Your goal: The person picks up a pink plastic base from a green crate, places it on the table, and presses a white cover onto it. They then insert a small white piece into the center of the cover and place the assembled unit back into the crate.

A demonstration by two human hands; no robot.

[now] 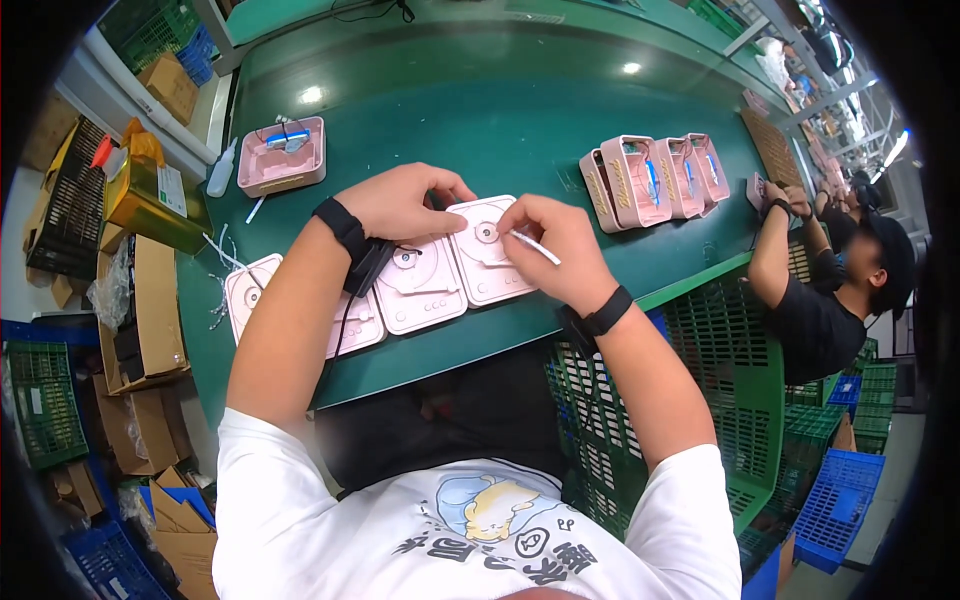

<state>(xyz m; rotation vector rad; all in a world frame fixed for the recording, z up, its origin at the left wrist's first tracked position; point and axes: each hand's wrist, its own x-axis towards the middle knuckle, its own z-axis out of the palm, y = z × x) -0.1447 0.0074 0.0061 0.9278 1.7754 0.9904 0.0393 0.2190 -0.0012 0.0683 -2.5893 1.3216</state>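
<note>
My right hand (566, 246) pinches a thin white stick (538, 248) over the rightmost pink turntable-shaped panel (487, 284). Its fingertips are close to the round hub in that panel's disc. My left hand (405, 203) reaches across from the left. The thumb rests at the panel's upper left, and the other fingers arch apart from it with nothing visible between them. Beside that panel lies a second similar panel (425, 309). Further left are a third panel (362, 333), partly under my left forearm, and another panel (248, 292) whose right part my arm hides.
Several open pink cases (640, 190) with blue cells and wires stand at the right. A single pink case (283, 160) sits far left beside a white bottle (221, 170). A green crate (715, 350) adjoins the table's front edge. A co-worker (835, 290) works at the right.
</note>
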